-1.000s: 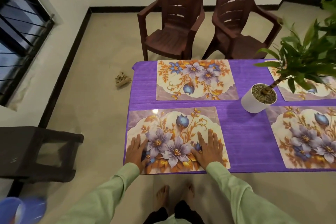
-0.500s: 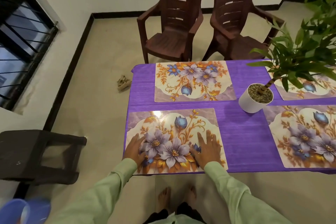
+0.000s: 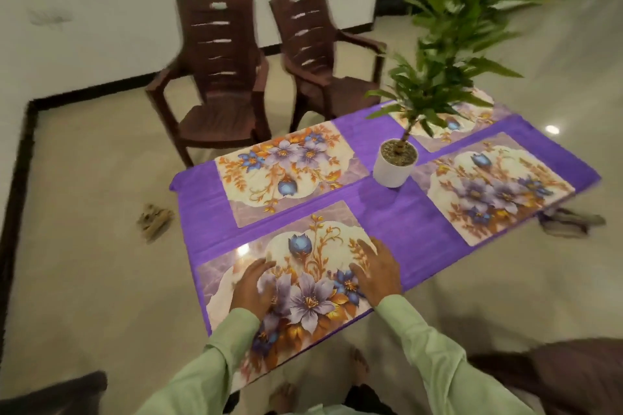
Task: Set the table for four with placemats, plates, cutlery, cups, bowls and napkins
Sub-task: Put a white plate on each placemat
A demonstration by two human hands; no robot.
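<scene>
- Head view, the mat in hand: the near placemat (image 3: 313, 246) lies in the lower middle of the frame on the purple-covered table (image 3: 397, 222). Its long axis runs from lower left to upper right, along the table's near edge.
- Head view, the hands: the left hand (image 3: 254, 286) rests palm down on the mat's left half. The right hand (image 3: 377, 271) rests palm down near its right end. The fingers of both are laid out loosely and flat on the surface; neither is curled round or pinching anything.
- Head view, the key relation: the mat is directly under both palms, so neither hand is nearer. A small nudge along or across that long axis would need both to push together. Its near edge seems to sit at the table's edge, but blur keeps me from telling whether it overhangs.
- Head view, the other mats: a second placemat (image 3: 290, 172) lies just beyond it. A third placemat (image 3: 495, 185) is at the right of the frame. A fourth placemat (image 3: 472, 118) is at the upper right, partly hidden by the potted plant (image 3: 395, 163), which stands between the mats.
- Head view, judgement: all four mats look laid. No plates, cutlery, cups, bowls or napkins are in view, so I cannot tell which way they lie from either hand.
</scene>
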